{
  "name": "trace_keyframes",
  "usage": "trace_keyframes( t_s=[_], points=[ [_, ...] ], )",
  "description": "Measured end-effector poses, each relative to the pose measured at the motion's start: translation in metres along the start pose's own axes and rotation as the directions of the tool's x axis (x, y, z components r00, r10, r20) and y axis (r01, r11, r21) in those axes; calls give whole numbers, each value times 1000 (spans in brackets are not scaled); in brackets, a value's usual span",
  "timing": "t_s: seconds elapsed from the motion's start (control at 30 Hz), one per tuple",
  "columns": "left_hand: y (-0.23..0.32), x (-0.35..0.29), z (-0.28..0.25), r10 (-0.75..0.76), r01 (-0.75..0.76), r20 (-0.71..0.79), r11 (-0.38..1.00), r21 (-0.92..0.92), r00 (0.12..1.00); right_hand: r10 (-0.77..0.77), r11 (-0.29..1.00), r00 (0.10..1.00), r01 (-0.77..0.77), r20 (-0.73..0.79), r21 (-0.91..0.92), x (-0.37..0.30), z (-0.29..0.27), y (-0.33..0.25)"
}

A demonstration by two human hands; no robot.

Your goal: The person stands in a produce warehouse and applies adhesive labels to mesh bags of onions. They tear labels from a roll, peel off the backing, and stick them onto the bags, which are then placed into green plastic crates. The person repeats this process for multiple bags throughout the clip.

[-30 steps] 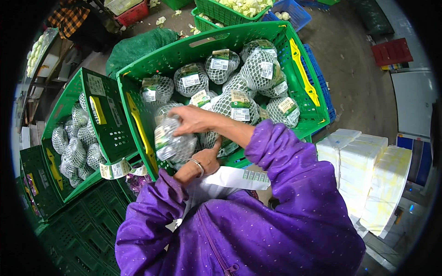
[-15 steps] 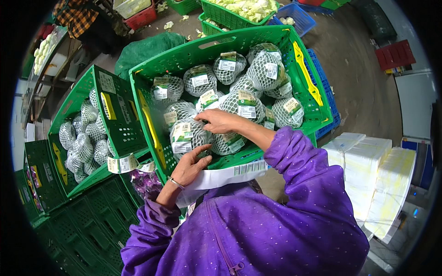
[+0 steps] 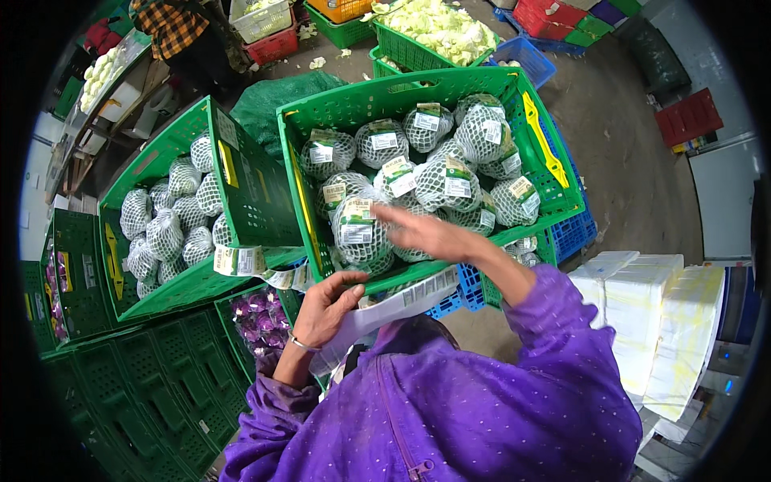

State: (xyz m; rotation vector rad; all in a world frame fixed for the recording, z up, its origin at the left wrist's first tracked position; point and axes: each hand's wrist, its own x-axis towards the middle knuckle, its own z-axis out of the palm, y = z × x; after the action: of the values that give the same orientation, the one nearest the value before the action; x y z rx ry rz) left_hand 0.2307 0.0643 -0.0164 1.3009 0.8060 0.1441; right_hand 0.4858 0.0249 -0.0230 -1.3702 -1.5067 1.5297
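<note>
A green crate (image 3: 434, 84) stands in front of me, filled with round, white-netted packs of produce. Each pack carries a green-and-white label; what lies under the netting is hard to make out. My right hand (image 3: 422, 234), blurred by motion, hovers above the nearest left netted pack (image 3: 363, 237) with its fingers stretched toward that pack's label. At the crate's near left corner is my left hand (image 3: 321, 312), thumb and forefinger apart, nothing visible between them. A white strip of labels (image 3: 393, 309) runs along the crate's near side, beside my left hand.
Another green crate (image 3: 169, 293) of netted packs stands at the left, near a strip of labels (image 3: 239, 261). Purple produce (image 3: 259, 321) sits below it. White foam boxes (image 3: 634, 313) are stacked at the right. Beyond the crates are leafy trimmings (image 3: 438, 32) and a person (image 3: 181, 36).
My right hand has drawn back a little from the packs and is moving. The left hand has come down slightly by the corner. My view has shifted, placing the crate farther right.
</note>
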Motion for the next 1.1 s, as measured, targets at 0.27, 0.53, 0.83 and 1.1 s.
trace_keyframes(
  t_s=[0.27, 0.53, 0.83, 1.1],
  points=[
    [11, 8, 0, 168, -172, 53, 982, 79, 984, 196, 968, 979, -185, 54, -172, -55, 29, -13],
    [19, 21, 4, 313, -260, -17, 817, 514, 950, -88, 925, 996, 76, -15, -371, -43, -2, -11],
    [29, 43, 6, 452, -353, -13, 714, 605, 892, 118, 972, 941, -45, -316, 231, -57, -15, 16],
    [26, 55, 14, 355, -317, 21, 805, 502, 935, -25, 994, 905, -23, -426, -106, -61, -19, 17]
  ],
)
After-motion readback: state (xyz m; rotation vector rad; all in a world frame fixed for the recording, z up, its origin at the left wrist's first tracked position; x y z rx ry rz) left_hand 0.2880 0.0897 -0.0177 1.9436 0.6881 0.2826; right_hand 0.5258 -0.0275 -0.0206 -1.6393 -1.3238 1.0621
